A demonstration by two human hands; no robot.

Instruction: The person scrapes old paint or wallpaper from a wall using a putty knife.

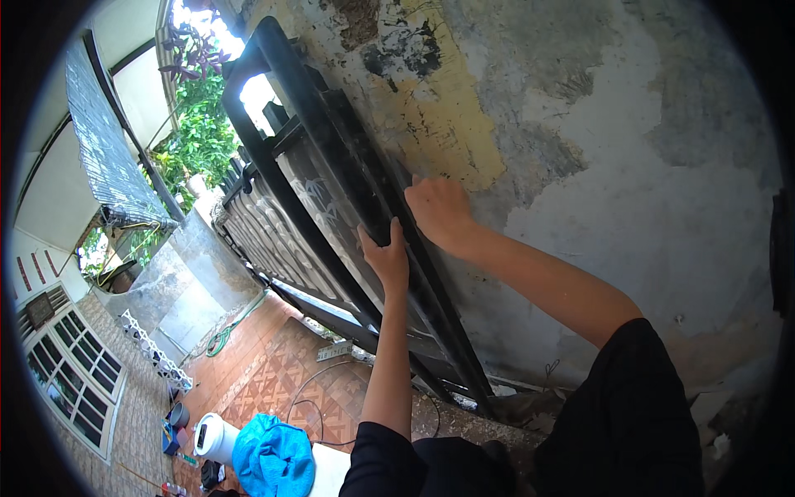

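A tall black metal gate (335,155) leans across the picture beside a wall (621,205) with patchy, peeling paint. Around one of its thick tubular uprights is my left hand (386,255), thumb and fingers on either side of the bar. My right hand (440,208) is just right of that, between the gate's edge and the wall, with its fingers bent; whether it grips the gate's far edge is hidden. Pale panels with a leaf pattern fill the gate frame.
Lower left, a blue cloth or tarp (273,456) lies beside a white bucket (214,438). A thin cable (304,388) crosses the tiled floor (248,391). A coiled green hose (218,341) lies farther back. A white metal lattice (155,354) stands near the window (74,373).
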